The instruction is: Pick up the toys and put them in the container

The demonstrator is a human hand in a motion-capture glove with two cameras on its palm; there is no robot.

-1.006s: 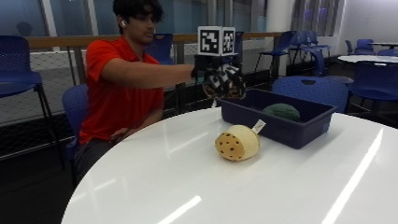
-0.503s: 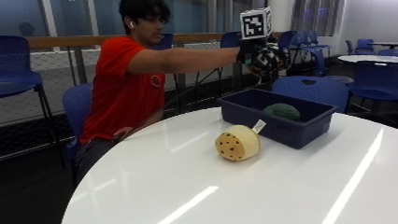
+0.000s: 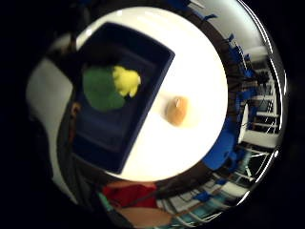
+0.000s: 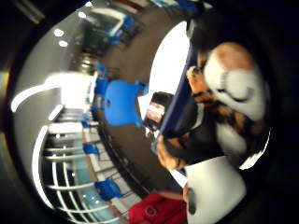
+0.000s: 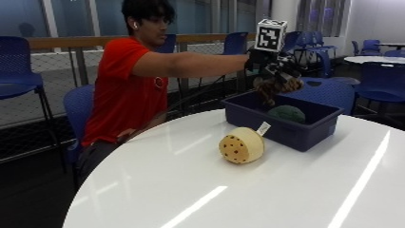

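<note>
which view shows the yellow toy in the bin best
The little finger side palm view: it looks down into the blue container, where the yellow toy lies beside a green toy. The outside view shows only the green one; the thumb side view shows neither.

Right hand (image 5: 273,70) outstretched, fingers curled

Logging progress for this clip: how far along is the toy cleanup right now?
Done: a green toy and a yellow toy already lie in the blue container. In hand: the gloved right hand holds a tiger-striped plush toy above the container, not yet let go. Left: the tan round toy sits on the white table beside the container.
</note>
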